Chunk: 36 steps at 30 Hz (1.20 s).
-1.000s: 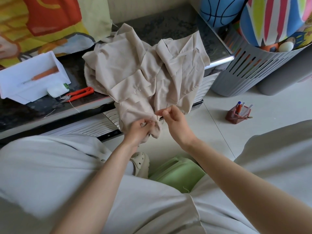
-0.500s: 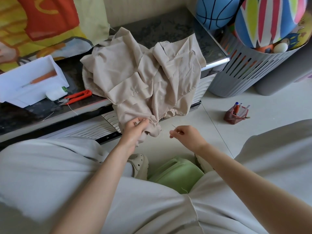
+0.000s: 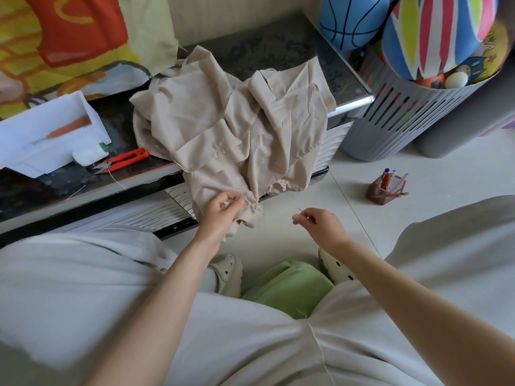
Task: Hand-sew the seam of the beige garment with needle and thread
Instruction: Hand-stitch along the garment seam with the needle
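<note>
The beige garment (image 3: pixel 231 126) lies crumpled on a dark low table (image 3: pixel 267 48) and hangs over its front edge. My left hand (image 3: pixel 223 211) pinches the hanging seam edge at the bottom of the cloth. To the right of the cloth, over the floor, my right hand (image 3: pixel 320 222) pinches a thin needle (image 3: pixel 301 211) that points up and to the left. The thread between needle and cloth is too fine to make out.
Red thread snips (image 3: pixel 122 161) and a white box (image 3: pixel 47 135) lie on the table's left. A grey slotted basket (image 3: pixel 401 121) of balls stands at the right. A small pen holder (image 3: pixel 386 188) sits on the floor, and a green stool (image 3: pixel 289 286) stands between my feet.
My right hand pulled the needle away from the seam, moving down and to the right. My left hand kept its hold on the cloth.
</note>
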Each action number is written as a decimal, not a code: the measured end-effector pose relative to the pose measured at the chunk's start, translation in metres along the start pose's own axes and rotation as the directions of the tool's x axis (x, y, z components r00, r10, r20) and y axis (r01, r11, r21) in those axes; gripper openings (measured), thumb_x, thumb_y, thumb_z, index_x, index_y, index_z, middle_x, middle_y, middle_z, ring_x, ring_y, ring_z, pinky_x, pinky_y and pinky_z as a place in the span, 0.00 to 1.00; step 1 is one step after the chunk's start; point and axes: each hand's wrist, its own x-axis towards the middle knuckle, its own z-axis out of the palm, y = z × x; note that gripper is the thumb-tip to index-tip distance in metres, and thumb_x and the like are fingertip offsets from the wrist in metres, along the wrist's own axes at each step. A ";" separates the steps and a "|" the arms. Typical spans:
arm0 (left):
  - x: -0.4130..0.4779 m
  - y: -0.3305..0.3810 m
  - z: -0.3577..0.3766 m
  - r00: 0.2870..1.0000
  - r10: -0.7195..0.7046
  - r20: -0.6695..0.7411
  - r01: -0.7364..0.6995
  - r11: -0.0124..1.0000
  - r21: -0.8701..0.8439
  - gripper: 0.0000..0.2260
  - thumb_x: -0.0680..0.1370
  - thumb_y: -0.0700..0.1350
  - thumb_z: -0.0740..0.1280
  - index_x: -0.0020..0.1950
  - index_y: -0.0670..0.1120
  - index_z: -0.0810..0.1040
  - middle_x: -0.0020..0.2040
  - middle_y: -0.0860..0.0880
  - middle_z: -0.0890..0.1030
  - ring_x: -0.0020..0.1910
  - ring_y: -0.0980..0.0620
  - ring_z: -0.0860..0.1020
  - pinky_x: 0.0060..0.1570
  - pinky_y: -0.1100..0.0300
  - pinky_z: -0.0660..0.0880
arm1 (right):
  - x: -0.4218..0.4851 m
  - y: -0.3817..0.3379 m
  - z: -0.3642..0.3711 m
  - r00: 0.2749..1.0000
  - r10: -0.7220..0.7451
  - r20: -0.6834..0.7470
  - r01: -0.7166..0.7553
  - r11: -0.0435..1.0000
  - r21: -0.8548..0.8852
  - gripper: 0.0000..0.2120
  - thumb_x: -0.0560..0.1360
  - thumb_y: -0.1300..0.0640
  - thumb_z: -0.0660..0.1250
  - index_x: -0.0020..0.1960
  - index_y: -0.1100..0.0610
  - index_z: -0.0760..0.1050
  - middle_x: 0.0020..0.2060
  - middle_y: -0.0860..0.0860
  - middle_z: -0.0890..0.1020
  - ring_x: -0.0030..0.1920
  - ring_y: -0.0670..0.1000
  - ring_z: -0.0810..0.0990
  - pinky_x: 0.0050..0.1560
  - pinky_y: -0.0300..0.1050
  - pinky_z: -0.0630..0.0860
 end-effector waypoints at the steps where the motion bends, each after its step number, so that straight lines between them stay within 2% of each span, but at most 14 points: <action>1: -0.001 0.001 0.000 1.000 0.007 0.010 -0.007 1.000 0.005 0.07 0.78 0.42 0.66 0.40 0.48 0.75 0.38 0.47 0.74 0.35 0.53 0.71 0.30 0.64 0.63 | 0.000 -0.006 0.000 1.000 -0.029 -0.010 0.030 0.999 0.045 0.11 0.77 0.49 0.65 0.43 0.56 0.79 0.27 0.45 0.69 0.29 0.44 0.67 0.31 0.36 0.63; 5: -0.007 0.005 0.002 0.998 0.001 0.067 -0.002 1.000 0.017 0.07 0.76 0.49 0.68 0.41 0.48 0.75 0.38 0.44 0.68 0.30 0.52 0.64 0.27 0.65 0.56 | 0.000 -0.034 0.002 0.990 -0.137 -0.021 0.138 0.965 0.224 0.07 0.76 0.53 0.67 0.43 0.56 0.78 0.28 0.46 0.68 0.30 0.45 0.64 0.33 0.35 0.62; 7: -0.009 0.007 0.002 0.996 0.007 0.094 -0.008 1.000 0.013 0.08 0.73 0.53 0.68 0.41 0.49 0.76 0.38 0.45 0.69 0.33 0.51 0.64 0.29 0.64 0.56 | 0.000 -0.047 0.004 0.982 -0.185 0.024 0.168 0.932 0.322 0.07 0.77 0.54 0.66 0.44 0.56 0.78 0.31 0.48 0.70 0.32 0.46 0.65 0.33 0.34 0.62; 9: -0.011 0.009 0.002 0.993 -0.016 0.116 0.015 1.000 0.007 0.07 0.76 0.51 0.68 0.41 0.50 0.75 0.33 0.48 0.67 0.25 0.52 0.61 0.28 0.66 0.55 | 0.000 -0.056 0.007 0.970 -0.219 0.106 0.165 0.912 0.375 0.09 0.78 0.54 0.64 0.46 0.58 0.80 0.34 0.51 0.72 0.35 0.45 0.67 0.34 0.34 0.62; 10: -0.012 0.009 0.002 0.992 -0.031 0.125 0.031 1.000 0.004 0.07 0.78 0.49 0.66 0.41 0.50 0.74 0.31 0.49 0.65 0.21 0.53 0.59 0.26 0.68 0.53 | 0.000 -0.058 0.008 0.963 -0.221 0.152 0.150 0.914 0.378 0.11 0.79 0.53 0.63 0.44 0.59 0.79 0.33 0.51 0.71 0.32 0.43 0.66 0.32 0.34 0.62; 12: -0.013 0.009 0.000 0.990 -0.034 0.138 0.037 0.999 -0.019 0.07 0.79 0.48 0.65 0.41 0.50 0.74 0.29 0.49 0.62 0.19 0.55 0.55 0.26 0.67 0.49 | -0.001 -0.059 0.008 0.952 -0.184 0.247 0.092 0.935 0.342 0.14 0.79 0.52 0.62 0.40 0.60 0.72 0.29 0.49 0.63 0.25 0.42 0.60 0.27 0.33 0.58; 14: -0.013 0.010 -0.001 0.990 -0.031 0.138 0.034 0.999 -0.022 0.06 0.79 0.48 0.65 0.42 0.50 0.74 0.28 0.49 0.62 0.20 0.56 0.55 0.26 0.65 0.48 | -0.002 -0.054 0.006 0.945 -0.141 0.296 0.048 0.953 0.299 0.15 0.79 0.49 0.63 0.39 0.58 0.70 0.28 0.48 0.59 0.24 0.43 0.56 0.26 0.33 0.55; 17: -0.014 0.010 0.000 0.994 -0.049 0.097 0.049 0.999 0.002 0.07 0.78 0.48 0.66 0.41 0.50 0.74 0.29 0.51 0.63 0.22 0.56 0.56 0.24 0.69 0.50 | -0.004 -0.050 0.002 0.958 -0.116 0.264 0.019 0.938 0.345 0.20 0.79 0.50 0.63 0.31 0.54 0.64 0.25 0.45 0.58 0.23 0.44 0.55 0.25 0.34 0.54; 21: -0.019 0.011 0.005 0.997 -0.037 0.073 0.036 0.999 0.019 0.05 0.77 0.46 0.67 0.41 0.50 0.76 0.30 0.54 0.70 0.23 0.57 0.60 0.19 0.70 0.56 | -0.003 -0.047 -0.002 0.973 -0.119 0.197 0.056 0.953 0.297 0.19 0.78 0.52 0.64 0.30 0.54 0.68 0.23 0.44 0.60 0.22 0.44 0.57 0.24 0.33 0.55; 24: -0.019 0.009 0.006 0.998 -0.041 0.038 0.037 0.995 0.095 0.02 0.77 0.45 0.68 0.45 0.47 0.78 0.36 0.52 0.75 0.30 0.57 0.68 0.20 0.70 0.62 | -0.002 -0.039 -0.001 0.976 -0.107 0.189 0.061 0.971 0.232 0.16 0.78 0.52 0.65 0.32 0.55 0.72 0.23 0.44 0.61 0.22 0.44 0.58 0.26 0.34 0.56; 28: -0.019 0.007 0.009 0.998 -0.050 0.046 0.041 0.985 0.166 0.06 0.76 0.45 0.69 0.51 0.45 0.79 0.43 0.50 0.79 0.37 0.58 0.74 0.22 0.72 0.66 | -0.004 -0.031 -0.001 0.983 -0.088 0.162 0.058 0.982 0.180 0.16 0.77 0.52 0.65 0.31 0.52 0.73 0.25 0.46 0.63 0.25 0.44 0.60 0.26 0.34 0.58; 30: -0.020 0.009 0.011 0.995 -0.075 0.062 0.064 0.983 0.171 0.06 0.76 0.46 0.69 0.51 0.46 0.79 0.43 0.51 0.79 0.39 0.57 0.75 0.22 0.73 0.65 | -0.005 -0.030 -0.001 0.986 -0.083 0.147 0.059 0.985 0.159 0.16 0.77 0.52 0.65 0.32 0.51 0.72 0.25 0.46 0.64 0.26 0.45 0.60 0.27 0.35 0.58; 33: -0.021 0.014 0.010 0.993 -0.114 0.035 0.106 0.979 0.175 0.06 0.76 0.46 0.68 0.50 0.46 0.80 0.36 0.52 0.75 0.33 0.57 0.70 0.18 0.71 0.61 | -0.005 -0.029 0.000 0.987 -0.079 0.137 0.059 0.988 0.143 0.16 0.77 0.52 0.65 0.31 0.51 0.72 0.24 0.46 0.64 0.25 0.45 0.61 0.27 0.35 0.59; 36: -0.020 0.014 0.008 0.993 -0.122 -0.004 0.121 0.974 0.194 0.11 0.75 0.49 0.69 0.51 0.42 0.81 0.39 0.48 0.74 0.35 0.51 0.70 0.18 0.70 0.58 | -0.006 -0.029 0.002 0.988 -0.081 0.134 0.065 0.990 0.124 0.16 0.77 0.52 0.65 0.30 0.50 0.72 0.24 0.46 0.64 0.25 0.45 0.61 0.27 0.35 0.59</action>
